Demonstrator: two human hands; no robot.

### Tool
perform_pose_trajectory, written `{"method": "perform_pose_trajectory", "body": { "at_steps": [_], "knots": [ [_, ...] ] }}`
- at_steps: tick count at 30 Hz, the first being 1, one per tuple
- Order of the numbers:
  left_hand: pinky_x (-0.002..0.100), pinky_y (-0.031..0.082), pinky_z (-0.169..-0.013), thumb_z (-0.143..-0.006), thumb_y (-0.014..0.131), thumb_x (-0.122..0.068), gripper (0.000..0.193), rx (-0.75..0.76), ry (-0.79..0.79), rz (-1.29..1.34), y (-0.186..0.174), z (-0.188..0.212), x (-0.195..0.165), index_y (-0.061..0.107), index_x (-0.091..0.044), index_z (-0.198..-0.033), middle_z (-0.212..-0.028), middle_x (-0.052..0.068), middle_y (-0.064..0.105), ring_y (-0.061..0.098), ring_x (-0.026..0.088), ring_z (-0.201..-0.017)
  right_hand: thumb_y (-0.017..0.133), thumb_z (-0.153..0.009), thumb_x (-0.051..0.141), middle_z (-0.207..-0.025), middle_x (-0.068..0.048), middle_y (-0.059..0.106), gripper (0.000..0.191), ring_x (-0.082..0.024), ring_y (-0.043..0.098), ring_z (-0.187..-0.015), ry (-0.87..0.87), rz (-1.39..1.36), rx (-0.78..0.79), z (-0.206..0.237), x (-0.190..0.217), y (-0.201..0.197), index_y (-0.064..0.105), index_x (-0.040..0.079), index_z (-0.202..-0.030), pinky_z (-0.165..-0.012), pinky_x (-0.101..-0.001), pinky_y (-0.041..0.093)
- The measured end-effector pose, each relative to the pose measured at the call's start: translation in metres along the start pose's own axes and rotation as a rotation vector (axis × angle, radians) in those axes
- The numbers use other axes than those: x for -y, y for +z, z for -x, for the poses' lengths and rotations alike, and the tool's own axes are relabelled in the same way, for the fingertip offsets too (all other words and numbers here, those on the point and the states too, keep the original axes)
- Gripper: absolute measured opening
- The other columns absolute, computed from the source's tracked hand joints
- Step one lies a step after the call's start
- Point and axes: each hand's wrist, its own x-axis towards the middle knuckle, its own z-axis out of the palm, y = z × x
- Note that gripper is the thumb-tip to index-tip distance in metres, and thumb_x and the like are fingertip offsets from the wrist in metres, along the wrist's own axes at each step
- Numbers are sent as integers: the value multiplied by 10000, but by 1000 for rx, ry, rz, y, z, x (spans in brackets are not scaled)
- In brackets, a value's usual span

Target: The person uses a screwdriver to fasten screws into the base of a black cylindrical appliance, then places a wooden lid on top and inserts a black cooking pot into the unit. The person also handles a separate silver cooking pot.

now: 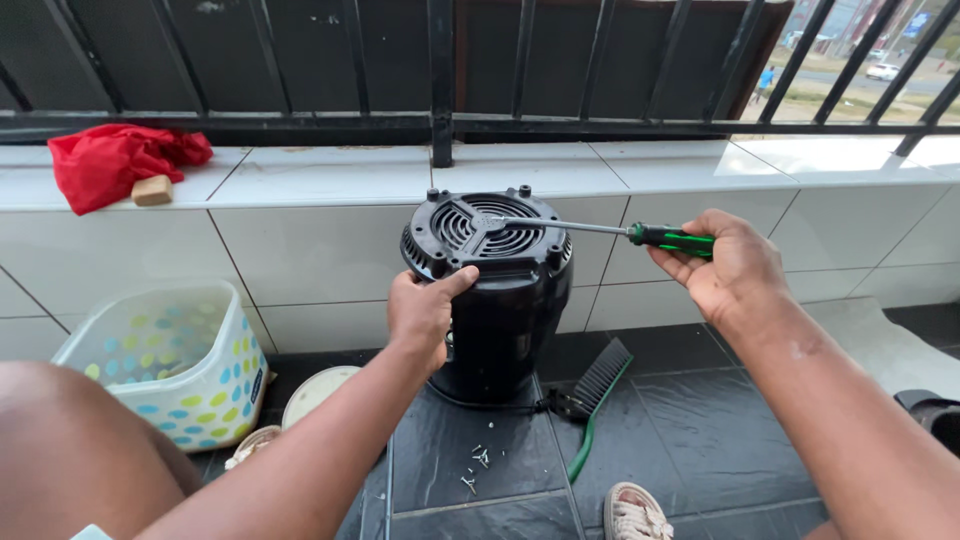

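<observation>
Fingers of right hand (728, 268) wrapped around green-and-black screwdriver (600, 232), tip at the vented base's centre, perhaps in a screw. Left hand (422, 312) clamped on rim of upturned black appliance (495, 295) standing on dark floor tiles. Best kept square to the screw, body steadied. Loose screws (478, 466) underfoot; brush (592, 400) just beside; spotted tub (170, 360) well left; red cloth (115, 160) on ledge.

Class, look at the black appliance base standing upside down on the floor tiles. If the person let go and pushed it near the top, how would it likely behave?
The black appliance base looks tall for its footprint, so it could tip. The left hand steadying its rim hints at that. Its hard moulded shell should stay stiff, not flex. Rounded sides suggest it might roll once down.
</observation>
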Motion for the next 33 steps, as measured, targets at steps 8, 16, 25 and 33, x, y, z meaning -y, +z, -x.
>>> {"method": "perform_pose_trajectory", "body": {
  "at_steps": [8, 16, 25, 33],
  "knots": [
    [340, 517, -687, -519, 1012, -243, 615, 1, 409, -555, -11, 33, 8, 645, 7, -945, -833, 53, 654, 628, 199, -756, 572, -899, 5, -1082, -180, 530, 123, -397, 672, -1032, 6, 7, -10, 7, -6, -1, 499, -55, -979, -931, -569, 570],
    [364, 506, -627, -651, 923, -198, 354, 143, 304, -605, -19, 25, 18, 722, -20, -882, -697, 61, 674, 593, 206, -640, 562, -895, 0, -1084, -180, 533, 128, -388, 662, -1054, 15, 33, 1, 11, -4, -2, 492, -50, -990, -942, -559, 568],
    [420, 533, -822, -614, 976, -278, 667, 111, 639, -625, -18, 30, 38, 612, 20, -1086, -1000, 165, 682, 662, 324, -945, 568, -904, 25, -1065, -165, 532, 115, -380, 661, -1042, 12, 15, -11, 18, -5, 1, 493, -32, -970, -948, -571, 560],
    [508, 534, -849, -569, 969, -380, 790, 98, 410, -763, -1, 35, 36, 490, -3, -1073, -992, 228, 707, 665, 459, -995, 565, -879, 15, -1028, -165, 542, 97, -368, 658, -1009, 64, 15, 17, 15, -11, -6, 499, -24, -940, -947, -556, 567]
  ]
}}
